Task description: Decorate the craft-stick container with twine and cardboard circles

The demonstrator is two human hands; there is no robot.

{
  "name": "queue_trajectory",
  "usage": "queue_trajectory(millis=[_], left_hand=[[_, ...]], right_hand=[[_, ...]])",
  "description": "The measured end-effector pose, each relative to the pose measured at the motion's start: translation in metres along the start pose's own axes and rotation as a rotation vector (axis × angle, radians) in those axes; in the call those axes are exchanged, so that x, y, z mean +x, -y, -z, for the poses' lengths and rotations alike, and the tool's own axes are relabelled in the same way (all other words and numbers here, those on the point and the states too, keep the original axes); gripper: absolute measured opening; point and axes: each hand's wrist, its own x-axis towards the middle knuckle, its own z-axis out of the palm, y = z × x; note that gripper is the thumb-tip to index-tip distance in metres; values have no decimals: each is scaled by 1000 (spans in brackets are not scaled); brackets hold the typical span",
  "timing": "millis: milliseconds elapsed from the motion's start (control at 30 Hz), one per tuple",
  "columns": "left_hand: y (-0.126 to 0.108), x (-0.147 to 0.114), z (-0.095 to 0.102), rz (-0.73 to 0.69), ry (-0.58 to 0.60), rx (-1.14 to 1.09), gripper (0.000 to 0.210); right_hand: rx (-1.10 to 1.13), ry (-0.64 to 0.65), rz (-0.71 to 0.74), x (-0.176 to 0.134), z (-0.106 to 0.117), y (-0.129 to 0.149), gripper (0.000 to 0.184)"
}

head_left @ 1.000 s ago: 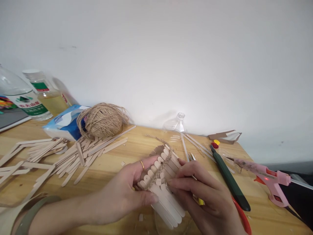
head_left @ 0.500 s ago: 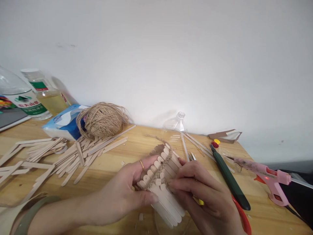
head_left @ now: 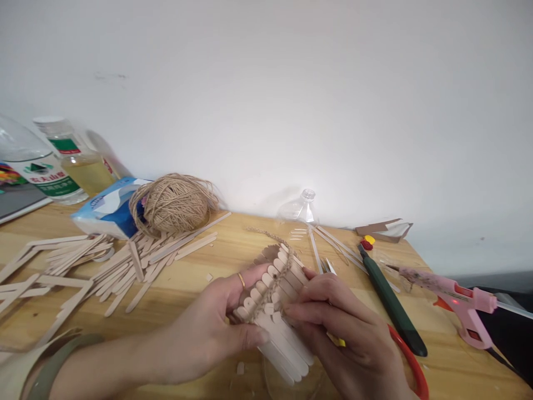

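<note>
Over the near middle of the desk (head_left: 237,239), the right hand (head_left: 350,322) is bent in against a stick-built piece, fingertips drawn together at its face; whether they pinch anything there is hidden. The left hand (head_left: 216,322) grips the left side, thumb in front and fingers behind. Squeezing too hard could spring a seam of the stick-built piece (head_left: 287,347), if its joints are weak. To the right, the glue gun (head_left: 449,291) shows a lit red light (head_left: 454,302), so its nozzle is probably hot; a careless reach that way risks a burn. The red handle (head_left: 418,366) beside the right wrist could snag a sleeve. Smallest, the chips (head_left: 272,307) on the face might shift crooked under a brushing finger if unset.
</note>
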Motion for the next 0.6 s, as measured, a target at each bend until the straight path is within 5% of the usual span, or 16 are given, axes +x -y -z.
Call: queue_trajectory(millis=[600], left_hand=[[0, 9, 5, 3, -14, 58, 58]], right_hand=[[43, -24, -64, -1, -5, -9, 19]])
